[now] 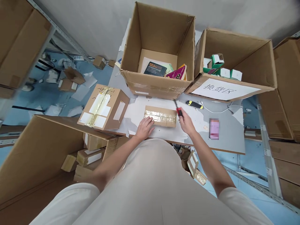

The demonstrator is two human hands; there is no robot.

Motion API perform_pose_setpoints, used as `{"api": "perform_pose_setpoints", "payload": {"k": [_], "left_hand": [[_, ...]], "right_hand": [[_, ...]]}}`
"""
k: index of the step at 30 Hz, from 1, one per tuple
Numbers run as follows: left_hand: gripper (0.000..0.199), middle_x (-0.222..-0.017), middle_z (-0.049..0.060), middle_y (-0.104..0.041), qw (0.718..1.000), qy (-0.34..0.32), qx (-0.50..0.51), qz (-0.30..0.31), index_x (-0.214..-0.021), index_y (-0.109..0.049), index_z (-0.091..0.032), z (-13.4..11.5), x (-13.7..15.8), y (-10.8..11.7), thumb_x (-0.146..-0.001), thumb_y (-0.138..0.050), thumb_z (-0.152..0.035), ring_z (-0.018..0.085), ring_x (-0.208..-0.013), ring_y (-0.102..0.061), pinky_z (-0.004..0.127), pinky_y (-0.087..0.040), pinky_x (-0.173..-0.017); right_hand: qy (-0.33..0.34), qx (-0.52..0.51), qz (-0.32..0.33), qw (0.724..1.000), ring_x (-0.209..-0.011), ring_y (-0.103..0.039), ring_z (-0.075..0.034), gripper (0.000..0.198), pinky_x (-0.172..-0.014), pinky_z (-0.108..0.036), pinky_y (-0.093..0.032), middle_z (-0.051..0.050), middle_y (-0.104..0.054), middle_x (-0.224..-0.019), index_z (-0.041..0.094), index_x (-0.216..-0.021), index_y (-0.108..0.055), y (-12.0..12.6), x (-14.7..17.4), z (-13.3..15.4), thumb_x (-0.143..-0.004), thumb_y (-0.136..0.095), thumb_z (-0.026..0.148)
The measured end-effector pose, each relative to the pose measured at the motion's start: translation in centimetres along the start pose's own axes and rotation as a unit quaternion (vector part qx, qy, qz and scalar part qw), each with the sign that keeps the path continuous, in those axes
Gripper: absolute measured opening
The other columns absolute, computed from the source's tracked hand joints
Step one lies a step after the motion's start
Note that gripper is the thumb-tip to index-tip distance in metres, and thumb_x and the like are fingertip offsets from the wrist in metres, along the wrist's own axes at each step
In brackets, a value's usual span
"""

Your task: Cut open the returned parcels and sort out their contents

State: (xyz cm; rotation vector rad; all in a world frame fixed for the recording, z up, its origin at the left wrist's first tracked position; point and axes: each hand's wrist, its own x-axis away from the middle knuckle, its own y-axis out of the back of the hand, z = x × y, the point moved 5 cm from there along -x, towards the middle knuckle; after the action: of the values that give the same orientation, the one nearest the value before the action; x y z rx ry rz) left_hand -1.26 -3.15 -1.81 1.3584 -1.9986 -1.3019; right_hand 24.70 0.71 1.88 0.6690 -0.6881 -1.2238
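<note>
- Head view: a small flat parcel (160, 116) lies near the front edge of the bench (231, 137), about midway along it, its top sealed in glossy tape.
- The left hand (144, 128) rests spread and flat, fingers on the parcel's left end, pinning it down.
- The right hand (186, 122) is closed around a red-handled cutter (178, 109), whose tip meets the parcel's far right corner.
- As a judgement, the opening is at its very start: the tape looks whole, the flaps lie shut, and nothing has come out; the cutting and emptying are all left.
- Count on the bench: one taped parcel under the hands; one larger labelled parcel (104, 107) at the left edge, tilted over it; one yellow-and-black knife (194, 104) toward the back; one blurred pink item (214, 128) toward the right end.
- Two big open cartons stand along the back edge: the middle carton (159, 84) holds a few books, about three; the right carton (232, 89), with a white printed sign, holds several small green-and-white boxes.
- Down left of the bench, another big carton (42, 150) holds about four small parcels.
</note>
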Motion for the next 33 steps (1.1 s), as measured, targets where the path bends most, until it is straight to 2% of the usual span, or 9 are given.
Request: {"api": "perform_pose_setpoints", "payload": {"k": [2, 4, 6, 8, 12, 19, 28, 33], "left_hand": [[0.04, -0.137, 0.015, -0.054, 1.0, -0.009, -0.01, 0.016, -0.13, -0.052, -0.018, -0.1, -0.1, -0.8, -0.093, -0.043, -0.031, 0.028, -0.136, -0.039, 0.05, -0.035, -0.109], [0.039, -0.137, 0.015, -0.054, 1.0, -0.008, -0.015, 0.02, -0.131, -0.052, -0.017, 0.1, -0.2, -1.4, -0.094, -0.041, -0.027, 0.027, -0.137, -0.039, 0.049, -0.035, -0.109], [0.038, -0.136, 0.014, -0.055, 0.999, -0.012, -0.021, 0.021, -0.13, -0.053, -0.016, 0.2, -0.2, -1.7, -0.095, -0.04, -0.025, 0.026, -0.136, -0.041, 0.047, -0.036, -0.109], [0.037, -0.134, 0.013, -0.057, 0.999, -0.018, -0.028, 0.018, -0.128, -0.054, -0.015, 0.3, 0.0, -1.9, -0.095, -0.04, -0.025, 0.027, -0.135, -0.042, 0.047, -0.037, -0.108], [0.037, -0.133, 0.014, -0.058, 1.0, -0.022, -0.02, 0.006, -0.129, -0.053, -0.016, 0.5, 0.3, -2.1, -0.095, -0.041, -0.024, 0.026, -0.135, -0.043, 0.048, -0.037, -0.108], [0.037, -0.131, 0.014, -0.059, 1.0, -0.014, 0.01, -0.01, -0.128, -0.056, -0.019, 1.2, 0.1, -2.5, -0.096, -0.038, -0.024, 0.024, -0.133, -0.045, 0.048, -0.039, -0.107], [0.038, -0.127, 0.012, -0.063, 1.0, -0.007, 0.017, -0.005, -0.125, -0.059, -0.019, 1.7, -0.1, -3.0, -0.097, -0.032, -0.019, 0.022, -0.131, -0.048, 0.045, -0.042, -0.105], [0.039, -0.126, 0.012, -0.063, 1.0, -0.006, 0.022, -0.003, -0.124, -0.059, -0.019, 1.8, -0.1, -3.0, -0.096, -0.033, -0.016, 0.022, -0.13, -0.049, 0.045, -0.041, -0.106]], "right_hand": [[0.085, 0.028, 0.088, 0.992, -0.12, -0.052, -0.024, 0.059, -0.097, -0.039, -0.043, -0.013, -0.049, -0.139, 0.02, -0.151, -0.021, -0.7, -2.0, 4.1, -0.095, -0.032, 0.029], [0.141, 0.087, 0.184, 0.969, -0.114, -0.056, -0.024, 0.055, -0.092, -0.036, -0.045, -0.011, -0.057, -0.13, 0.026, -0.15, -0.027, -2.2, -3.3, 7.1, -0.096, -0.034, 0.028], [0.166, 0.161, 0.252, 0.94, -0.103, -0.061, -0.023, 0.053, -0.085, -0.034, -0.046, -0.01, -0.062, -0.118, 0.031, -0.149, -0.028, -3.6, -4.2, 8.4, -0.097, -0.035, 0.026], [0.178, 0.219, 0.284, 0.916, -0.097, -0.063, -0.023, 0.055, -0.082, -0.034, -0.046, -0.01, -0.062, -0.114, 0.035, -0.149, -0.026, -4.6, -4.6, 8.8, -0.096, -0.035, 0.023], [0.194, 0.259, 0.294, 0.899, -0.099, -0.064, -0.024, 0.058, -0.08, -0.033, -0.046, -0.011, -0.059, -0.121, 0.037, -0.15, -0.022, -5.2, -4.8, 9.0, -0.096, -0.033, 0.018], [0.188, 0.308, 0.308, 0.88, -0.096, -0.065, -0.025, 0.06, -0.08, -0.034, -0.046, -0.013, -0.058, -0.119, 0.036, -0.15, -0.021, -5.3, -5.2, 10.6, -0.095, -0.03, 0.014], [0.157, 0.308, 0.327, 0.879, -0.098, -0.066, -0.027, 0.056, -0.083, -0.039, -0.046, -0.016, -0.058, -0.122, 0.036, -0.149, -0.026, -5.6, -4.9, 10.7, -0.096, -0.03, 0.019], [0.148, 0.323, 0.336, 0.873, -0.097, -0.066, -0.028, 0.057, -0.079, -0.039, -0.047, -0.016, -0.061, -0.118, 0.036, -0.149, -0.027, -5.1, -4.9, 10.9, -0.095, -0.03, 0.017]]}}
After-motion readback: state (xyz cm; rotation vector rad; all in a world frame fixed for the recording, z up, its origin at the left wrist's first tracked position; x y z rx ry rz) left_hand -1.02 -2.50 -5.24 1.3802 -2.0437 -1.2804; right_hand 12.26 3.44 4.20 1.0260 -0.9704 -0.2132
